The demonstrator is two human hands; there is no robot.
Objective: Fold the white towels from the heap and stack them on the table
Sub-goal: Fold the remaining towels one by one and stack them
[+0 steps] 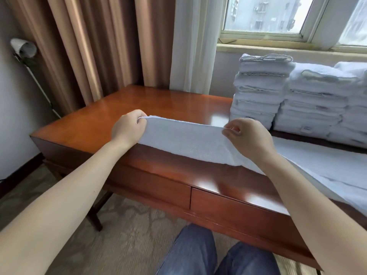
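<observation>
On the brown wooden table (95,124), near its front edge, two hands hold up a white towel (188,141). The left hand (127,128) pinches one corner of the towel's top edge, with its fingers curled tight on the cloth. The right hand (246,135) pinches the same edge further toward the table's right side, thumb and fingers squeezed on it. Between the hands the edge is pulled straight, a little above the table top. The rest of the towel hangs down to the table and lies flat along the table's right part (it runs out of the picture there).

At the back right of the table stand folded white towels: a tall stack (258,90), a wider stack (317,100) touching it, and one more pile (355,108) at the table's far right. Two drawers (158,187) sit in the table's front. Behind the table hang a brown curtain (89,46) and a thin white curtain (192,42), with a window (268,14) behind the table's back right. In front of the table are the person's legs (194,253) in blue jeans.
</observation>
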